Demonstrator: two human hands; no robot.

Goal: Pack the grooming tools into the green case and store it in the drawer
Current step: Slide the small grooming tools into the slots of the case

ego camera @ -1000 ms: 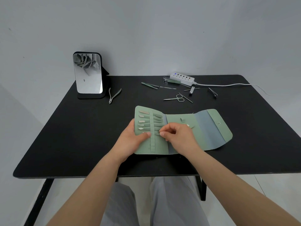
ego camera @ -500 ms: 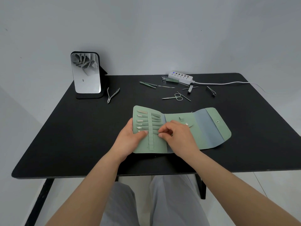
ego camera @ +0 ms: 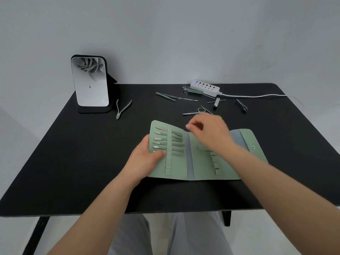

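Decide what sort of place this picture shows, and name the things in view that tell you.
Probably a plain home or study desk used for grooming: a black table against a bare grey wall, a standing mirror, a white power strip, and an open green case of manicure tools.

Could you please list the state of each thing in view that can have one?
Green case: unfolded flat, several tools in its left loops.
Left hand: thumb pressing on the case's left panel.
Right hand: blurred, above the case, empty as far as I can tell.
Scissors: loose, blades closed.
Nippers: loose, handles apart.
Power strip: blue light lit.
Mirror: standing upright.
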